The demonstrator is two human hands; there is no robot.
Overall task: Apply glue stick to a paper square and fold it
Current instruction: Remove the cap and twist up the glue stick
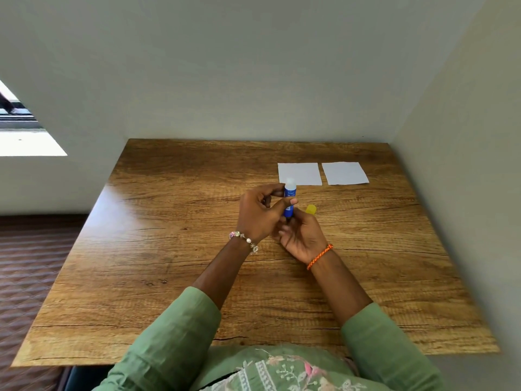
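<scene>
A person in green sleeves sat at a wooden worktop (174, 249) set in a corner between pale walls. Both hands met above the middle of the worktop, clamped on a blue glue stick (289, 203) held upright. The left hand (260, 214) wrapped the barrel, thumb across its front; the right hand (301, 235) gripped the lower end from beneath. The stick's pale tip showed at the top, uncapped. A yellow cap (311, 209) lay on the worktop just beside the right hand.

Two white paper squares lay flat side by side beyond the hands, near the far right of the worktop. The left square (299, 173) sat just behind the stick's tip; the right square (345, 173) lay close beside it, not touching.

The stick looked light and rigid, best gripped around the barrel. The paper looked thin and limp, likely to slide or crease under the glue's drag, so one hand should probably press a corner down while the other rubbed.
</scene>
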